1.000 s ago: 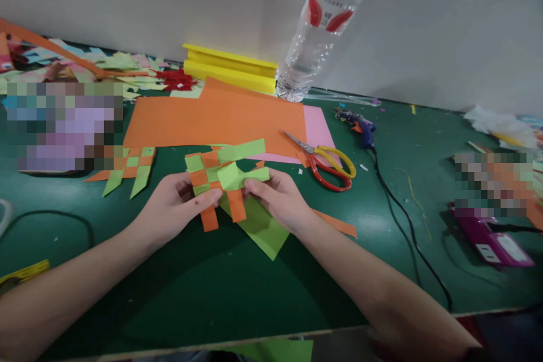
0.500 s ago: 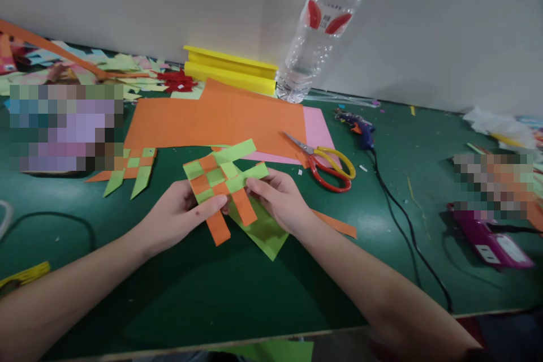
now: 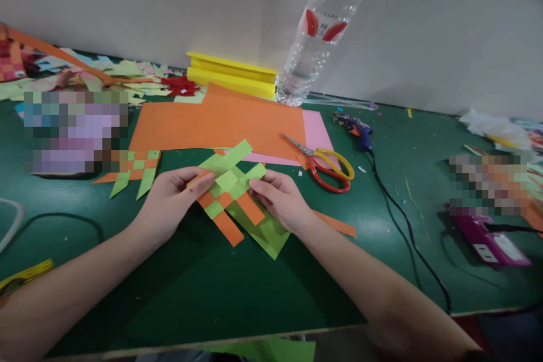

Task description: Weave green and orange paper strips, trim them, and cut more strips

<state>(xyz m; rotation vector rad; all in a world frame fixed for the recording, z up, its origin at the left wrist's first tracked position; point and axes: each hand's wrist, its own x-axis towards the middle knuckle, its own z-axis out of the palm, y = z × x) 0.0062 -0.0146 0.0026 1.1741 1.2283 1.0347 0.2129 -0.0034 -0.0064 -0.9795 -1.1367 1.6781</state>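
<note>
A woven mat of green and orange paper strips [image 3: 227,192] lies between my hands, just above the green table [image 3: 237,288]. My left hand [image 3: 169,203] pinches its left side, fingers closed over an orange strip end. My right hand [image 3: 282,201] grips the right side, thumb on a green strip. Loose orange strip ends hang toward me. A green paper sheet [image 3: 265,232] lies under the mat and my right hand.
Orange sheet [image 3: 220,121] and pink sheet [image 3: 318,130] lie behind the mat. Red-and-yellow scissors [image 3: 328,164] sit to the right. A clear bottle [image 3: 318,28], yellow folded paper [image 3: 231,73], a glue gun [image 3: 356,127] with black cord, another woven piece [image 3: 136,167], and scraps at left.
The woven mat has turned clockwise and tilted flatter. My left hand shifted from the mat's lower edge up to its left side; my right hand stayed in place.
</note>
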